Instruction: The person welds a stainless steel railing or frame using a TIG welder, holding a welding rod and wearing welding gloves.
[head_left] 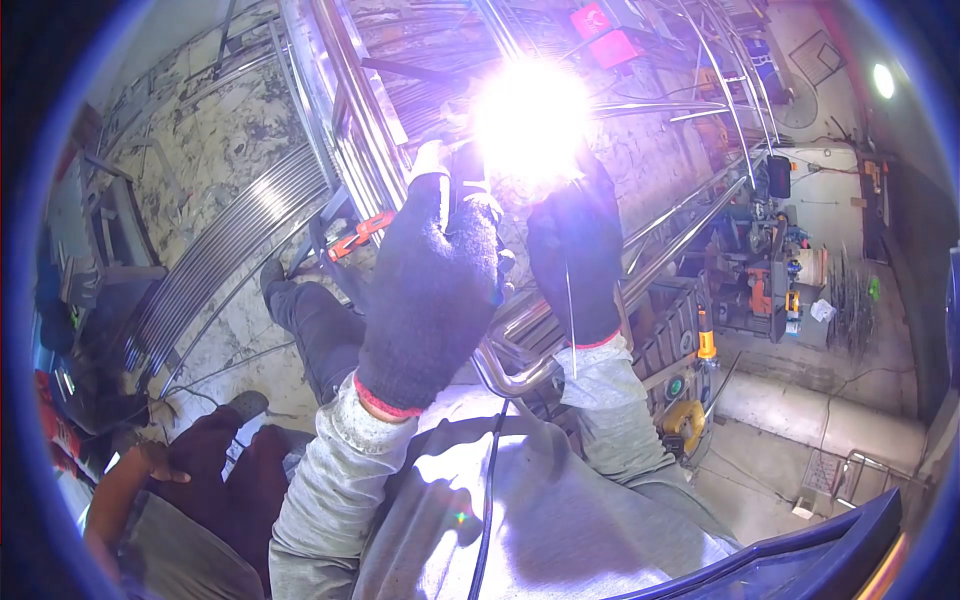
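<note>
Black gloves (430,285), white glare (530,120) at 12 o'clock.
Rod (571,300) crosses your right hand (585,250); cannot tell what either hand grips.

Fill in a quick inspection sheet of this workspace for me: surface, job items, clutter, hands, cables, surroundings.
Surface: pale floor with dark stains.
Job items: intense white glare at the fingertips hides the work point; a bent metal tube lies below the hands.
Clutter: orange-red tool left of the hands; yellow-and-orange tool to the right.
Hands: left hand and right hand both in dark gloves; a thin rod runs along the right one, but glare hides both grips.
Cables: black cable down the front of the wearer's grey shirt.
Surroundings: metal tubes lie side by side at left; another person's hand at lower left.
</note>
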